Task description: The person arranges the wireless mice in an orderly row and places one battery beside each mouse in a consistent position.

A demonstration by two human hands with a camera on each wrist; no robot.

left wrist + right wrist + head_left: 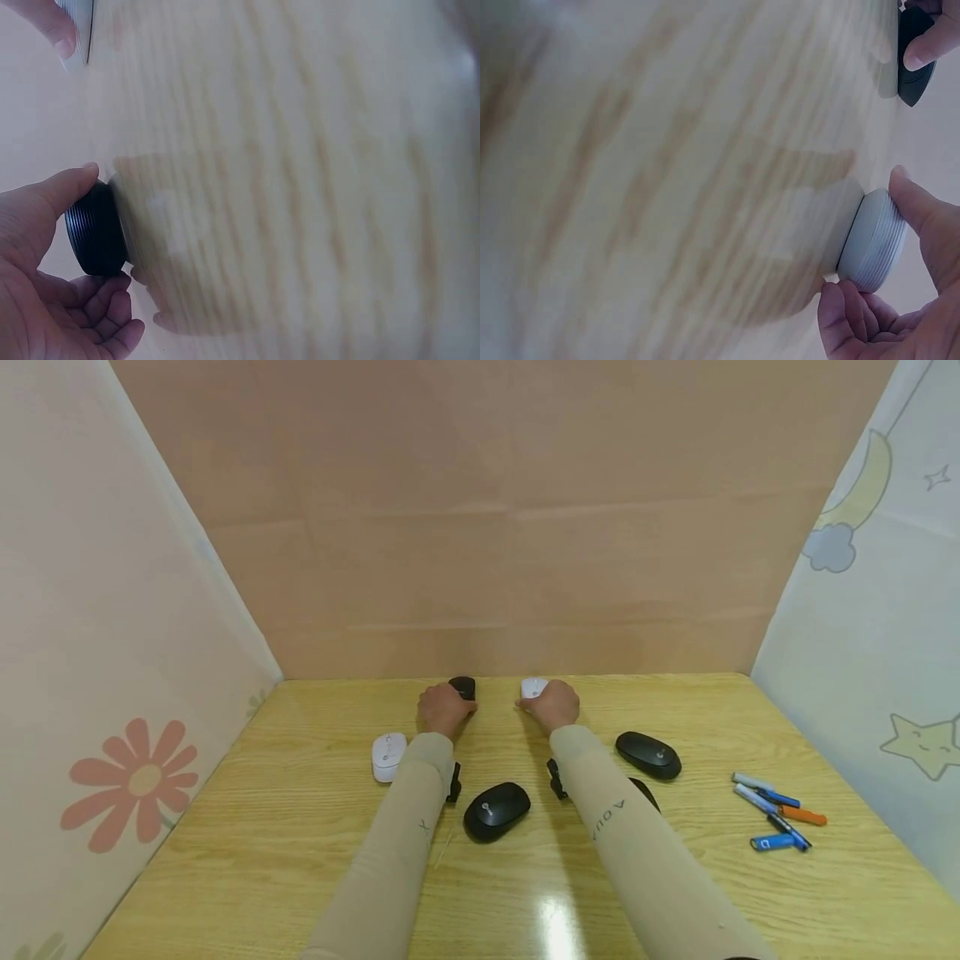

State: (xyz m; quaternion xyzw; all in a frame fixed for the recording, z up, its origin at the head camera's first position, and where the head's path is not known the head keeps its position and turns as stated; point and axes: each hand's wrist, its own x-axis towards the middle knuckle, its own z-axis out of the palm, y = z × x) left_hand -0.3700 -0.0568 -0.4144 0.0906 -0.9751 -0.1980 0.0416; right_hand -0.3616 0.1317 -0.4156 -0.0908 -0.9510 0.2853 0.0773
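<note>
At the back edge of the table my left hand grips a small black computer mouse between thumb and fingers. In the left wrist view that black mouse sits on the wood, the thumb on one side and curled fingers on the other. A short way to the right, my right hand holds a white mouse by its sides. The right wrist view shows the white mouse on the table surface, pinched between thumb and curled fingers.
Another white mouse lies left of the left forearm. A black mouse sits between the forearms, and another black mouse at right. One more dark mouse is partly hidden by the right sleeve. Several markers lie at far right.
</note>
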